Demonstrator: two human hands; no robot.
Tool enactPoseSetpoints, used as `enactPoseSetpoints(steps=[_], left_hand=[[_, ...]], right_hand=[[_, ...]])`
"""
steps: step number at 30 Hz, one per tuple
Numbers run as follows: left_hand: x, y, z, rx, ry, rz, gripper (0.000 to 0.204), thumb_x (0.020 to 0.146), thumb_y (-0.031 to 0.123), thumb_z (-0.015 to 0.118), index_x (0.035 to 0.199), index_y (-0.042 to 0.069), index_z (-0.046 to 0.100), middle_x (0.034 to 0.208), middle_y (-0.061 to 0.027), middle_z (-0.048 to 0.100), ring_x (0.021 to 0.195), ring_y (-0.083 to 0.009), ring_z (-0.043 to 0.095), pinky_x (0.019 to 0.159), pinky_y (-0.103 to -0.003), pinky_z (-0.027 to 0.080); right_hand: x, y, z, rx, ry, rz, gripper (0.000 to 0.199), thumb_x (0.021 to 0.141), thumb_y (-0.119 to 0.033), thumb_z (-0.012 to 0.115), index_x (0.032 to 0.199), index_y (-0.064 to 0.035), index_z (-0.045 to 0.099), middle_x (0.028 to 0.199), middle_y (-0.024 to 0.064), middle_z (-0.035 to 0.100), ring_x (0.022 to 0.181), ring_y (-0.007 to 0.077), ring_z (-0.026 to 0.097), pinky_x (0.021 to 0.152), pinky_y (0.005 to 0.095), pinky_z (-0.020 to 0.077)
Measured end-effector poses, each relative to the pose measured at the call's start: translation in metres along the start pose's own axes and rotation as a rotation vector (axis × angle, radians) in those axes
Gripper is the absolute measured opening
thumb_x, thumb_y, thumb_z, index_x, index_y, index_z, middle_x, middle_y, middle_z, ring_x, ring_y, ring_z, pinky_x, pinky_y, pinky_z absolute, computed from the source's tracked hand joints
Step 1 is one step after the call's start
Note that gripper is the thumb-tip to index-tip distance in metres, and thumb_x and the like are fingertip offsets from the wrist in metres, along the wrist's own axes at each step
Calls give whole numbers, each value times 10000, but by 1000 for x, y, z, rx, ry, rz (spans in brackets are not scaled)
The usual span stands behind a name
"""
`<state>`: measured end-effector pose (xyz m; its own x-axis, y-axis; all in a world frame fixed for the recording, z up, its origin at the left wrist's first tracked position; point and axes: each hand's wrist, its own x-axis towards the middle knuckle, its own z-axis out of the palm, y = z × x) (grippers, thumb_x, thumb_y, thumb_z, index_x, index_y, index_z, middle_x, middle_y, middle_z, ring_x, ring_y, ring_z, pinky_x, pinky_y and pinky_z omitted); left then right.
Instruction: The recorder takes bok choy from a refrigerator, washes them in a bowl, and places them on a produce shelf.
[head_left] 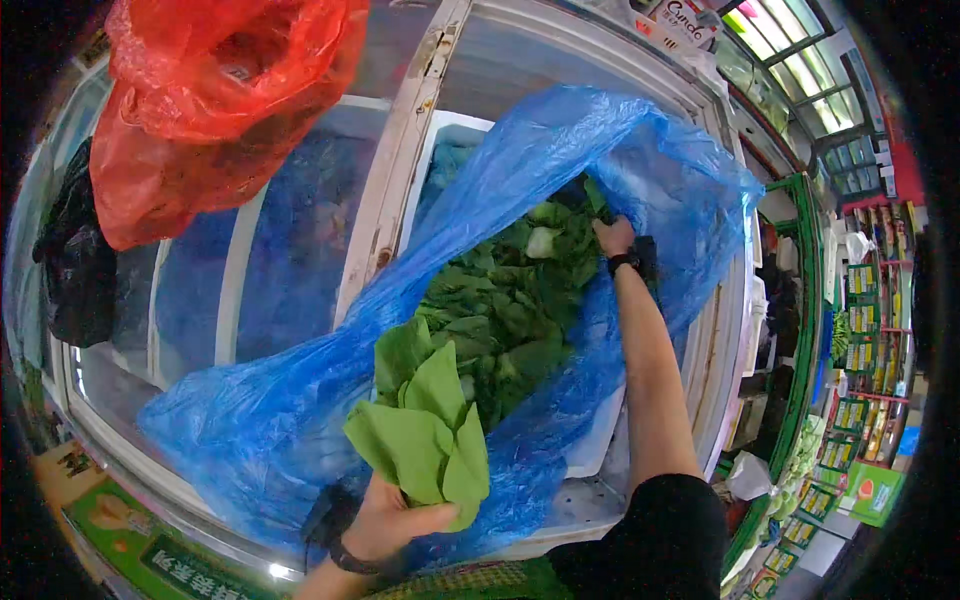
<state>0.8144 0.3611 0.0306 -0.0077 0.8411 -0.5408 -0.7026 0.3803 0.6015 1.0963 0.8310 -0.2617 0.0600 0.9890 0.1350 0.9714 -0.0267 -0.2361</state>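
Note:
Bright green leafy vegetables, loose broad leaves bunched together, are gripped in my left hand close to me. A large blue plastic bag lies wide open across the freezer, with a heap of darker leafy greens inside; a pale stalk shows near its far end. My right hand reaches deep into the bag at the far right of the heap. Its fingers are curled against the greens there, the tips partly hidden. Both wrists wear dark bands.
Under the bag is a chest freezer with a worn white frame and sliding glass lids. A red plastic bag and a black bag rest at the left. Stocked shelves and a green rack stand to the right.

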Motion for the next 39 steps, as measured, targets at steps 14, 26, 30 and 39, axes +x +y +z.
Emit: enactPoseSetpoints(steps=[14,26,30,39], left_hand=[[-6,-4,-10,51,-11,-9,789,691,307,768,1292,1,358,1111,-167,566,1000,-322,589,860,-468,480],[1,-2,1,-17,-56,98,793,669,226,776,1310,25,355,1136,-149,558,978,-317,600,838,-455,497],[6,0,0,-50,-103,110,813,656,234,790,1311,23,357,1148,-128,549,1014,-270,574,863,-415,475],[13,6,10,-236,-226,97,875,659,364,751,1359,31,345,1242,-133,509,1151,-280,501,1006,-476,391]], right_hand=[[9,3,-14,-13,132,-328,244,787,-228,586,852,5,614,787,228,614,743,401,587,626,437,481],[-25,-30,-117,32,225,-419,256,816,-247,618,787,8,633,621,219,552,614,400,555,563,460,425],[-24,-36,-155,-61,77,-296,297,791,-278,635,809,18,646,684,232,593,699,410,592,634,474,455],[-87,-75,-307,774,-674,-298,189,824,-164,637,855,19,673,723,1,648,623,77,585,539,239,442]])
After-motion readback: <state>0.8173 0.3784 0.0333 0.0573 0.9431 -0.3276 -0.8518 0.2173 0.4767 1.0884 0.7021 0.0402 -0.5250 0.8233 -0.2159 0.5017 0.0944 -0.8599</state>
